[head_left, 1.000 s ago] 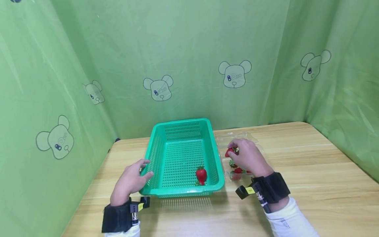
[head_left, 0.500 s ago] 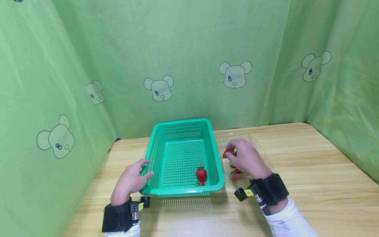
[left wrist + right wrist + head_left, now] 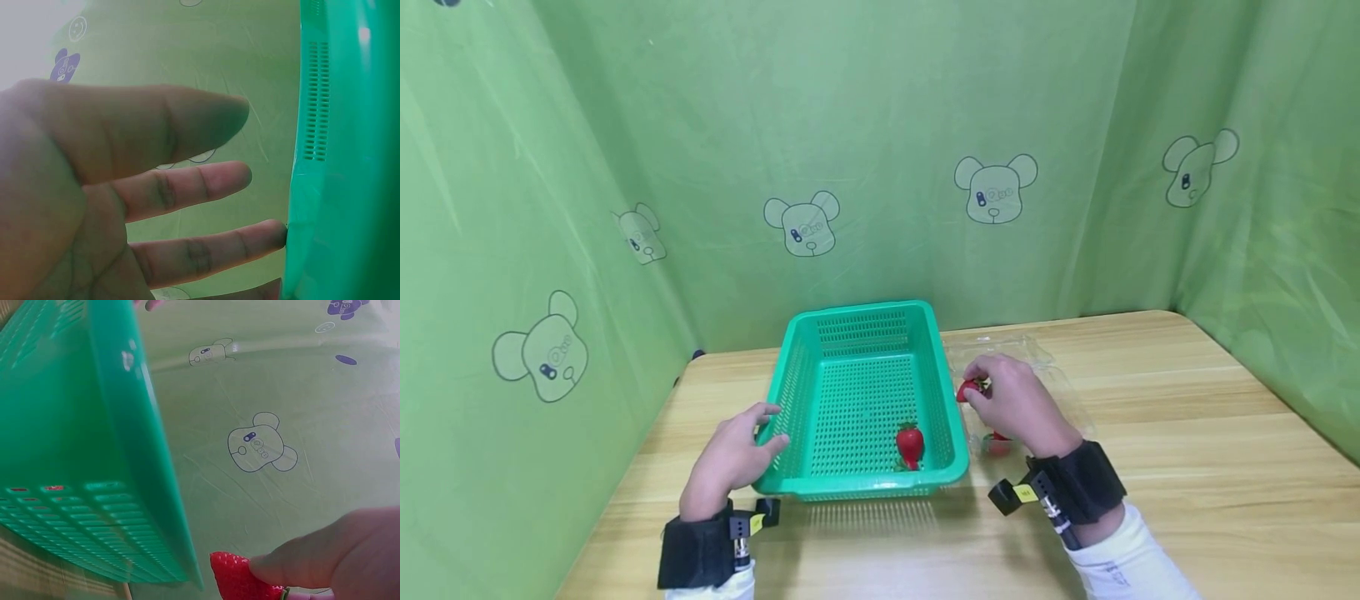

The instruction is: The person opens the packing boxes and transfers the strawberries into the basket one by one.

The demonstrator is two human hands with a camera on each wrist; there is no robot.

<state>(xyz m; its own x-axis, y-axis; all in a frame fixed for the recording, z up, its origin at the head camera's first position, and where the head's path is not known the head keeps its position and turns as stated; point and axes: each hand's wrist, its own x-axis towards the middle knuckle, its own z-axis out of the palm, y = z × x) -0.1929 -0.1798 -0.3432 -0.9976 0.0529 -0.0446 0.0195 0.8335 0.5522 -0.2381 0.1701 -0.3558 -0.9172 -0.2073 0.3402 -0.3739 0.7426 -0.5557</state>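
Head view, from the near edge of the pale wooden tabletop (image 3: pixel 1210 467) outward: I see the left hand (image 3: pixel 730 450) at the near left corner of a green rectangular basket of perforated plastic (image 3: pixel 880 483), its fingers spread and gripping nothing. My left wrist view puts one fingertip right at the basket's wall; whether it presses, I cannot tell. Inside the basket, by its near right corner, lies a large red strawberry with a green leafy cap (image 3: pixel 910 443).

Off the basket's right edge sits a clear plastic box with its lid folded back (image 3: pixel 1000 344), and red strawberries (image 3: pixel 998 446) show through its near wall. Above it the right hand (image 3: pixel 1011 396) pinches a single bright red strawberry (image 3: pixel 967 390) between thumb and fingers, just beside the basket's right rim and outside it; the right wrist view shows a narrow gap there.

I judge the step in hand to be bringing this one berry from box to basket. To my eye the next move calls for a little height and a shift left over the rim, then a gentle release, since the fruit would bruise if squeezed or dropped.

Beyond the tabletop's far edge hangs a green curtain printed with bear heads (image 3: pixel 880 150).
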